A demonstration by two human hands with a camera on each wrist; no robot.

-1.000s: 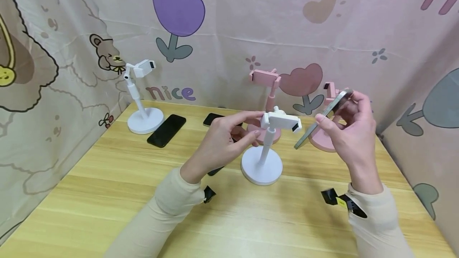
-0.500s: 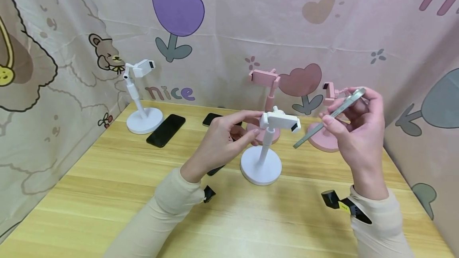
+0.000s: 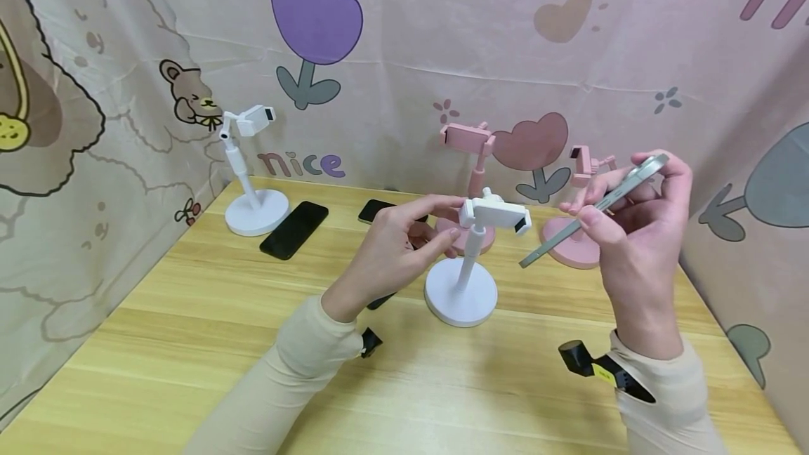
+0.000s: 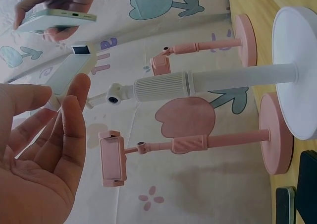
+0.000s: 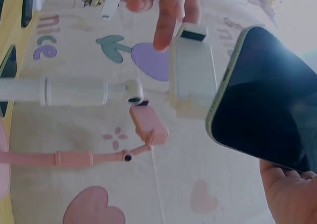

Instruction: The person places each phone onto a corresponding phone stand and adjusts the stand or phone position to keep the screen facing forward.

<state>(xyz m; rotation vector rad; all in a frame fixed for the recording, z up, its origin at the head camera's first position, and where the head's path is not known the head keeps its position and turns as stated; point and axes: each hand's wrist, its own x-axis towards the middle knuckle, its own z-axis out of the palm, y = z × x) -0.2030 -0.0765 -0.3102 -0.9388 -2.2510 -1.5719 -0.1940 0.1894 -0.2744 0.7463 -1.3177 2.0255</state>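
A white phone stand [image 3: 460, 298] stands upright on its round base in mid-table. My left hand [image 3: 388, 251] pinches the near end of its clamp [image 4: 74, 71] between thumb and fingers. The clamp's other end, with a black pad, shows to the right. On the right side, my right hand [image 3: 645, 251] holds a pale green smartphone [image 3: 594, 210] by its edges, tilted and raised above the table. In the right wrist view, its dark screen [image 5: 267, 100] overlaps the side of the clamp.
Two pink phone stands [image 3: 468, 137] [image 3: 571, 248] stand behind, and another white stand [image 3: 255, 215] at the back left. Black smartphones lie on the table: one [image 3: 294, 230] beside that stand, one [image 3: 377, 210] farther back, one [image 3: 380, 300] partly under my left hand. A printed cloth [image 3: 411, 34] hangs behind.
My right hand has moved slightly right with the smartphone, tilting it from steep to flatter. The left hand stays at the white stand's clamp.
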